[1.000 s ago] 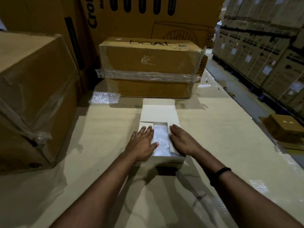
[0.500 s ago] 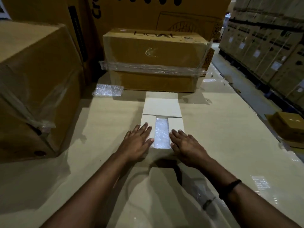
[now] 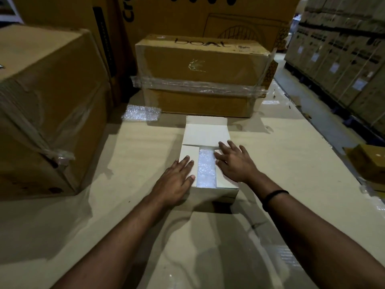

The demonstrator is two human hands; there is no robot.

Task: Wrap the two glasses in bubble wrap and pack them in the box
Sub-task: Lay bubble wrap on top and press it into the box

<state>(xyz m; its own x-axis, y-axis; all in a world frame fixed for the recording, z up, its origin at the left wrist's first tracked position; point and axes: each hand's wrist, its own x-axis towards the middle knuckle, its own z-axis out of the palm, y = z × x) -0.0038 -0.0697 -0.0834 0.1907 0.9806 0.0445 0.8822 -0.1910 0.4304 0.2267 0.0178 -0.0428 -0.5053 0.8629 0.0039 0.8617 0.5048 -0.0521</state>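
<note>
Matt white card box (image 3: 205,133) — glossy clear bubble wrap (image 3: 206,171) inside.

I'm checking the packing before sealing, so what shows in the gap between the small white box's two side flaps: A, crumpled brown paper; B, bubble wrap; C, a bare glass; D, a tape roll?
B: bubble wrap fills the gap, while the left hand and right hand each lie flat on a side flap of the white box.
</note>
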